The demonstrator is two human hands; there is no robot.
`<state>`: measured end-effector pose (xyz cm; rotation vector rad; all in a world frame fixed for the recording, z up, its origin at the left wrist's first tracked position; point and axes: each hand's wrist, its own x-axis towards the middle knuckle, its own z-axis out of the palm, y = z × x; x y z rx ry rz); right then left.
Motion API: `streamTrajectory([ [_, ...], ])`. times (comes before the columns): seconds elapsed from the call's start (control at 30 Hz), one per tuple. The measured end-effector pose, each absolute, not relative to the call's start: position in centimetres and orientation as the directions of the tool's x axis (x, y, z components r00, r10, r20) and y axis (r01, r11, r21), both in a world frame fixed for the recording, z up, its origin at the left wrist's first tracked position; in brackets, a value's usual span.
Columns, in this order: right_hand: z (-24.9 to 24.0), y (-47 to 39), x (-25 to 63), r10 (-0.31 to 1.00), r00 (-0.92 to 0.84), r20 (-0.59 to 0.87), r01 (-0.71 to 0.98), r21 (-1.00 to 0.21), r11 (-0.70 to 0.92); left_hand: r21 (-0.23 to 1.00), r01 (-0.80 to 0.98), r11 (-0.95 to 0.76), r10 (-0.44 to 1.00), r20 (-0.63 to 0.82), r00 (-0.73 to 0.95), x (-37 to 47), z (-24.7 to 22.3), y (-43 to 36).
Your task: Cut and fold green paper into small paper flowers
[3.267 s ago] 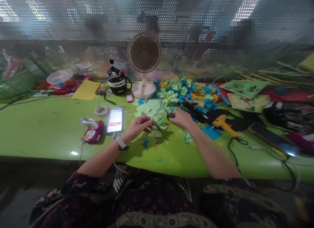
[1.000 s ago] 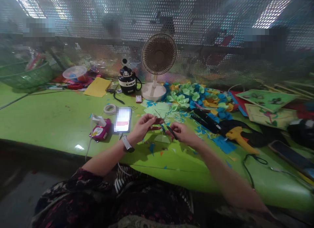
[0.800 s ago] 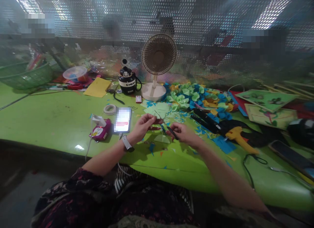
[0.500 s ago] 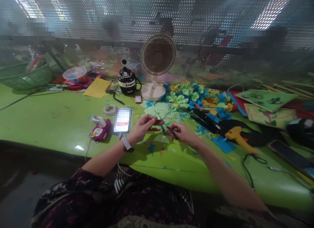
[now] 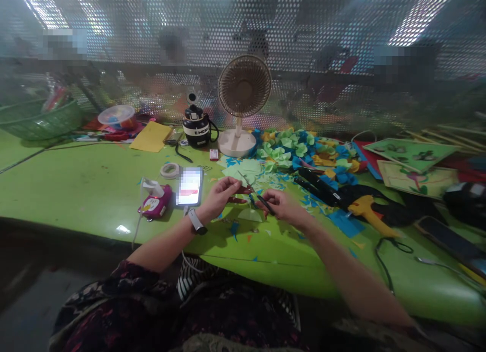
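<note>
Right hand [image 5: 280, 205]: has come toward the front edge of the table [image 5: 94, 190] and closer to the left hand [image 5: 223, 193].
Scissors [image 5: 265, 204]: brought over with it, blades now right beside the left hand; 3 seconds ago, apart.

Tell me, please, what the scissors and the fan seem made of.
Scissors: blades probably steel, thin and greyish; handles likely dull plastic, being evenly dark. Fan: probably smooth plastic, judging by its even beige base; the grille could be plastic or metal.
</note>
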<state>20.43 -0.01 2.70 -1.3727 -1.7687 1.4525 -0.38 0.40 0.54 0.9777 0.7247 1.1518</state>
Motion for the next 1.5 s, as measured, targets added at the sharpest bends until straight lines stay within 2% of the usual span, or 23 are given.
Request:
streamTrajectory([
  [1.0,3.8,-0.6,20.3,0.899,-0.375,-0.227,0.423,-0.905,-0.053,0.916,-0.395,0.068,0.979,0.016,0.205,-0.7,0.3,0.7],
  [1.13,3.5,-0.2,20.7,0.925,-0.33,-0.187,0.402,-0.915,-0.041,0.927,-0.374,0.044,0.98,0.033,0.196,-0.6,0.6,0.6],
  [1.27,2.9,1.1,22.1,0.977,-0.202,-0.074,0.417,-0.909,0.018,0.943,-0.333,-0.022,0.979,0.088,0.185,-0.4,0.7,0.4],
  [1.37,2.2,2.7,23.6,0.994,-0.103,0.021,0.596,-0.799,0.079,0.951,-0.303,-0.064,0.975,0.124,0.183,-0.3,0.6,0.3],
  [1.43,1.6,3.7,24.6,0.992,-0.067,0.106,0.782,-0.612,0.118,0.954,-0.289,-0.073,0.972,0.133,0.193,-0.2,0.4,0.3],
  [1.5,1.1,4.5,25.4,0.991,-0.065,0.119,0.887,-0.447,0.112,0.955,-0.286,-0.078,0.97,0.139,0.2,-0.1,0.3,0.3],
])
